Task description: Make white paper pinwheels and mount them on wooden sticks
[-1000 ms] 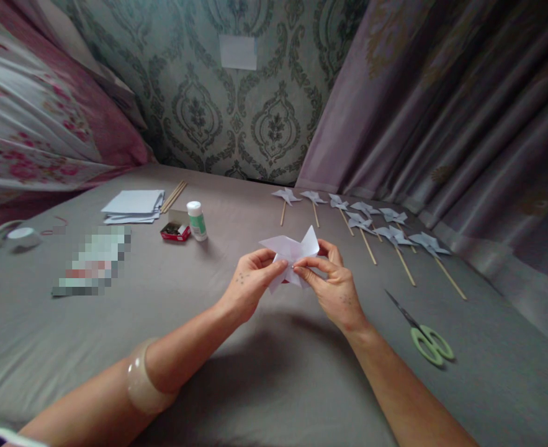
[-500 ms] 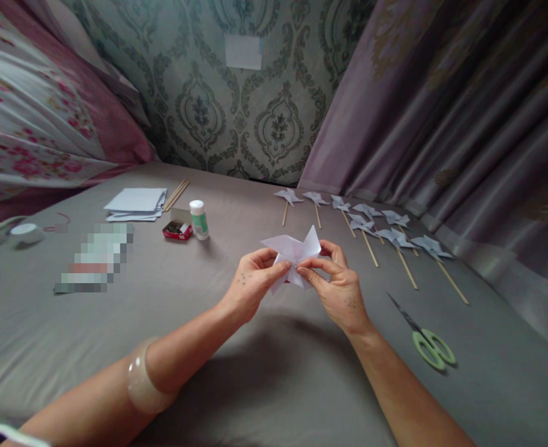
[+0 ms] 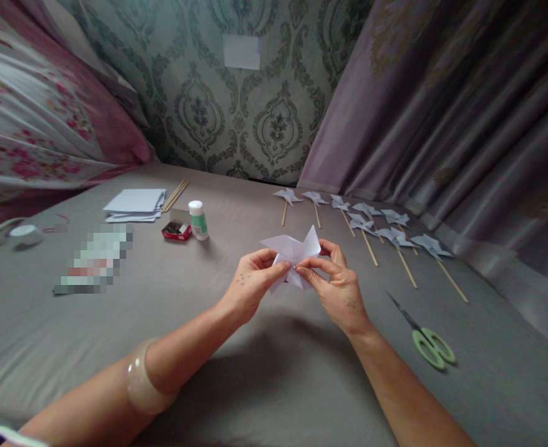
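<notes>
There are eight white paper pinwheels [image 3: 396, 238] on pale wooden sticks [image 3: 407, 270], one folded white paper pinwheel [image 3: 292, 247] in two bare hands [image 3: 252, 282], one pair of green-handled scissors [image 3: 426, 341], one green-labelled white bottle [image 3: 198, 221], one open red box [image 3: 177, 234] and one white paper stack [image 3: 134, 201]. The loose bundled sticks [image 3: 175, 196] overlap, defying a count.

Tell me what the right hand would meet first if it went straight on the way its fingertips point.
The right hand would first meet the white paper pinwheel, right at its fingertips. Beyond that, probably the left hand, though depth there is hard to judge.
</notes>
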`<state>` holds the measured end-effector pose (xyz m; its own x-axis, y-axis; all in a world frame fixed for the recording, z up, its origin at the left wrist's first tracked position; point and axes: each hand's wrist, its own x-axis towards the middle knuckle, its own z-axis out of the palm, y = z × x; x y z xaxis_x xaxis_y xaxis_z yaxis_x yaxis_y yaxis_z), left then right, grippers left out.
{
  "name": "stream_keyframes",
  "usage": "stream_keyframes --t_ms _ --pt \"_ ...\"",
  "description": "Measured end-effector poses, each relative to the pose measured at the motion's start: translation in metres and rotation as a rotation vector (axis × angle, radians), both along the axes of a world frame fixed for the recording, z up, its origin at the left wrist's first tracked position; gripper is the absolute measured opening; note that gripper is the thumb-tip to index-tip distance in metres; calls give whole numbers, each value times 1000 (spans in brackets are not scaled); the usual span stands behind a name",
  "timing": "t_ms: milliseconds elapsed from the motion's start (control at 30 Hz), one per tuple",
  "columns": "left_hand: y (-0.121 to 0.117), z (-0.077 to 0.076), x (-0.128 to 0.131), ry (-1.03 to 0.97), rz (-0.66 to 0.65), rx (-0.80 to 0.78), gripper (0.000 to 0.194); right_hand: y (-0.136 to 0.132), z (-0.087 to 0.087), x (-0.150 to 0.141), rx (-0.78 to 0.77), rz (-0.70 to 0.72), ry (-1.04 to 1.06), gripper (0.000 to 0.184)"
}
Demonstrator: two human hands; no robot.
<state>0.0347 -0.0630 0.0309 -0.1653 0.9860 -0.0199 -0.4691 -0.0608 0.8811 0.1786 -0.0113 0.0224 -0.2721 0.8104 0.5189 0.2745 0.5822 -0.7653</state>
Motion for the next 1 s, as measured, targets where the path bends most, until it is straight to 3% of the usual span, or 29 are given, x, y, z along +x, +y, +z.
stream_keyframes --t_ms 667,1000 --pt "-1 2 2 118 67 58 23 0 2 1 10 -6 -42 19" --pt "-2 0 3 224 75 126 27 1 3 0 -63 24 21 16"
